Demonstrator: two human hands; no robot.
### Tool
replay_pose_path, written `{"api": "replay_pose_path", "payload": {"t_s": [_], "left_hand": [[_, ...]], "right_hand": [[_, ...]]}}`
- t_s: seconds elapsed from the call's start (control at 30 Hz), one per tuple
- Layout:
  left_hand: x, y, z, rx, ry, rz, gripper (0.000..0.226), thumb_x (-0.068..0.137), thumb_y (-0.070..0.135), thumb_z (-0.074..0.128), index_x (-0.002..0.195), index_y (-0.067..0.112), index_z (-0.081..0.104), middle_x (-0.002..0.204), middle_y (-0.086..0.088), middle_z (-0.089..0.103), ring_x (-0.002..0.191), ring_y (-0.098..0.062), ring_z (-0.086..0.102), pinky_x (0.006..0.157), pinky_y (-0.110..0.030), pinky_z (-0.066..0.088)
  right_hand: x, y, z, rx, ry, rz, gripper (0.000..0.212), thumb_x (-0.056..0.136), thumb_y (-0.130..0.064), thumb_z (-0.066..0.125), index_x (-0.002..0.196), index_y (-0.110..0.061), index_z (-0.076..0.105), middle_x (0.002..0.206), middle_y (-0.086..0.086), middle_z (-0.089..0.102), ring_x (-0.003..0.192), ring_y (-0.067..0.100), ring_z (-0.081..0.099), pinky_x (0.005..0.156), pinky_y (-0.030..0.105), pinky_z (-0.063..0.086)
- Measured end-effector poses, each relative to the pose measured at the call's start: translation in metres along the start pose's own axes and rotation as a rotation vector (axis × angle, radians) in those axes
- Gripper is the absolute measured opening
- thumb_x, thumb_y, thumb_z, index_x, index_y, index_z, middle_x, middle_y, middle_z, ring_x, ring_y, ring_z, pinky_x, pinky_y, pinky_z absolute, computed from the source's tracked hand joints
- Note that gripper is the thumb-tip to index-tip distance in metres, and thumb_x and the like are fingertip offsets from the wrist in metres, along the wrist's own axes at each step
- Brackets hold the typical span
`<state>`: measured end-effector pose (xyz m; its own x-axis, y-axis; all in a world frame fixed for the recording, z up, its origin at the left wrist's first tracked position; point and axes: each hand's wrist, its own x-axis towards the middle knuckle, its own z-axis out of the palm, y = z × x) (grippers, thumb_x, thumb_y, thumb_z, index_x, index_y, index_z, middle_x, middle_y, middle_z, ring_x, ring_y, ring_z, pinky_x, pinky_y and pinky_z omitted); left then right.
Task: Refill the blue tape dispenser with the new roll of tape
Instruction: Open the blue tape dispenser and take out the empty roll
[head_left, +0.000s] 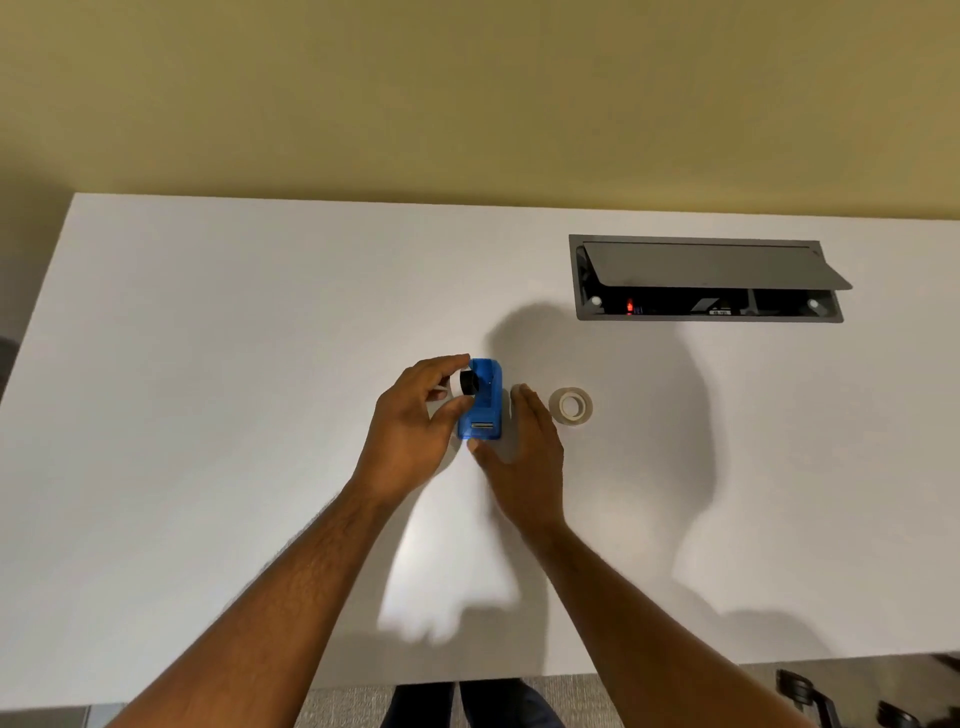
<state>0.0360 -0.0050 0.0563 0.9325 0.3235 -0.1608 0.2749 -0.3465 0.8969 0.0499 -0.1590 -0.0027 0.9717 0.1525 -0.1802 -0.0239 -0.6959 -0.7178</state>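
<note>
The blue tape dispenser lies on the white table, its cutter end towards me. My left hand pinches a small white core on a black spindle at the dispenser's far left side. Just right of the dispenser my right hand rests flat with fingers apart, its thumb at the dispenser's near end. The new roll of clear tape lies flat on the table, a short way right of my right hand's fingertips and apart from them.
A grey cable box with its lid propped open is sunk into the table at the back right. A yellow wall rises behind the table. The near table edge runs below my forearms, with dark chair parts at the lower right.
</note>
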Motion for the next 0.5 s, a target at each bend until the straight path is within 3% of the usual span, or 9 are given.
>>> {"api": "replay_pose_path", "payload": {"t_s": [0.1,0.2,0.33,0.5], "left_hand": [[-0.011,0.002,-0.005,-0.044,0.005,-0.012,0.04,0.092,0.013,0.071,0.126,0.034,0.064,0.118,0.021,0.065,0.103,0.01,0.059,0.087,-0.003,0.044],[-0.019,0.002,-0.006,-0.078,0.005,-0.017,0.04,0.091,0.015,0.072,0.126,0.035,0.065,0.117,0.022,0.067,0.107,-0.002,0.063,0.091,-0.011,0.048],[-0.028,0.004,-0.005,-0.114,-0.002,0.007,0.037,0.092,0.013,0.071,0.125,0.031,0.067,0.117,0.019,0.069,0.111,-0.005,0.065,0.095,-0.02,0.052],[-0.036,0.003,-0.011,-0.164,0.012,0.01,0.036,0.093,0.012,0.071,0.118,0.037,0.067,0.112,0.024,0.07,0.109,0.002,0.065,0.091,-0.011,0.049]], "right_hand": [[-0.004,-0.014,-0.027,0.299,0.004,0.096,0.054,0.096,-0.022,0.067,0.146,-0.025,0.049,0.147,-0.007,0.053,0.133,0.001,0.049,0.11,0.023,0.041],[-0.006,-0.036,-0.04,0.451,-0.028,0.16,0.035,0.098,-0.02,0.064,0.131,-0.029,0.063,0.124,-0.012,0.067,0.108,-0.006,0.062,0.087,0.016,0.049],[-0.009,-0.059,-0.039,0.494,-0.087,0.144,0.022,0.097,-0.03,0.065,0.119,-0.033,0.068,0.112,-0.012,0.071,0.099,-0.001,0.067,0.086,0.017,0.053],[-0.016,-0.068,-0.032,0.466,-0.082,0.144,0.017,0.096,-0.032,0.067,0.112,-0.033,0.072,0.109,-0.012,0.073,0.098,0.002,0.068,0.083,0.014,0.052]]}}
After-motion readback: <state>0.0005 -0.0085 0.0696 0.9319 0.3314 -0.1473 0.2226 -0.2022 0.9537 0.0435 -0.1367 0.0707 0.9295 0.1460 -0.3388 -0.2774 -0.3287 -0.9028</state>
